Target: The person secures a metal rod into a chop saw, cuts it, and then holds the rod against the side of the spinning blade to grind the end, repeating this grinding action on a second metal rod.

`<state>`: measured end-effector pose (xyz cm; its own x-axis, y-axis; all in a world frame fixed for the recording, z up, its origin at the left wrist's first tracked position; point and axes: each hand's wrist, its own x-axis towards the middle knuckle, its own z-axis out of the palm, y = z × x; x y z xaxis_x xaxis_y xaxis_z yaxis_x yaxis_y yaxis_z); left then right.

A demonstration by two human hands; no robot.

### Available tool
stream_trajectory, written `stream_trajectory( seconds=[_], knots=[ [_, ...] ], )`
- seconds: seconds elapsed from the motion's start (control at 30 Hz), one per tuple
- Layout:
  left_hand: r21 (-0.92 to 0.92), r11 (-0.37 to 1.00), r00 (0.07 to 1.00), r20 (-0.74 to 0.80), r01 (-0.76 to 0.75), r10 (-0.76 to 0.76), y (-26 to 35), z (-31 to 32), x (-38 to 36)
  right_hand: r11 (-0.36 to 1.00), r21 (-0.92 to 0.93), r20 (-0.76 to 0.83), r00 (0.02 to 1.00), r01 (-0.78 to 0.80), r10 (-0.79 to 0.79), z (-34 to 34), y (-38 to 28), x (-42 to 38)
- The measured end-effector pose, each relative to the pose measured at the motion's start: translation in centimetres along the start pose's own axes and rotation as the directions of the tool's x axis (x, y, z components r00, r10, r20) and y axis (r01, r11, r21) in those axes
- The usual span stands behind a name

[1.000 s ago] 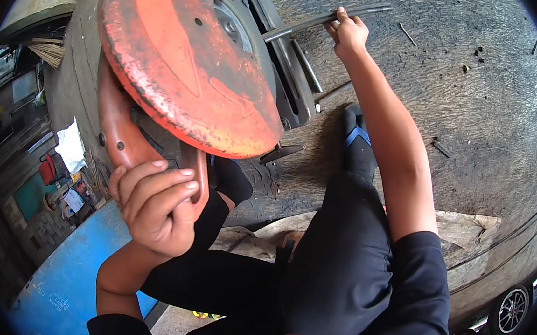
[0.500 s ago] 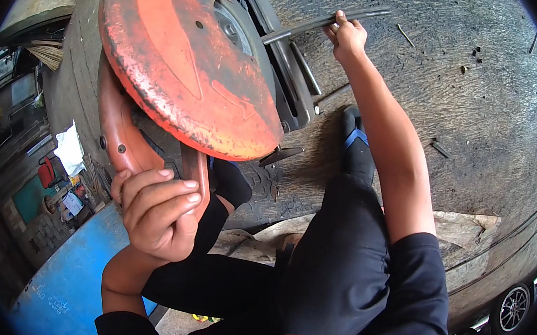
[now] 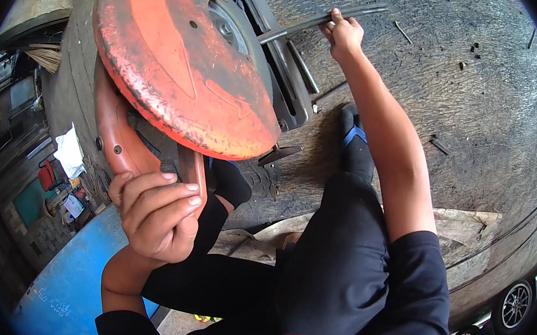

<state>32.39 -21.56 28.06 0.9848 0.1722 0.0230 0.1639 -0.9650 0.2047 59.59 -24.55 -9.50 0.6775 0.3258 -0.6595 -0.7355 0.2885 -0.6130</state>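
My left hand [image 3: 159,215] is wrapped round the lower end of the red-brown handle [image 3: 120,135], fingers closed. Above it a worn orange disc-shaped cover [image 3: 182,64] fills the upper left of the view. From the cover's right side a grey metal rod [image 3: 300,27] sticks out over the floor. Near the rod's far end my right hand [image 3: 344,35] grips it between thumb and fingers. A slotted dark metal frame [image 3: 290,99] lies behind and right of the cover.
The worn floor [image 3: 477,122] bears small debris and a short dark piece [image 3: 439,147]. A blue panel [image 3: 80,272] is at lower left, a broom [image 3: 45,55] at left, a cloth [image 3: 468,224] behind my right arm, and a wheel [image 3: 515,305] at lower right.
The orange cover and handle have shifted slightly left. The rod and my right hand have moved a little left with them; both hands keep their hold.
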Motion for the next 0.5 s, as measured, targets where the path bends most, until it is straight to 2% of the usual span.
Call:
stream_trajectory(
  seconds=[0.5],
  knots=[
    [0.093,0.996,1.0,-0.004,-0.011,0.012,0.49,0.86,0.19,0.999,-0.035,-0.001,1.0,-0.015,0.015,0.22,-0.09,0.63]
  ],
)
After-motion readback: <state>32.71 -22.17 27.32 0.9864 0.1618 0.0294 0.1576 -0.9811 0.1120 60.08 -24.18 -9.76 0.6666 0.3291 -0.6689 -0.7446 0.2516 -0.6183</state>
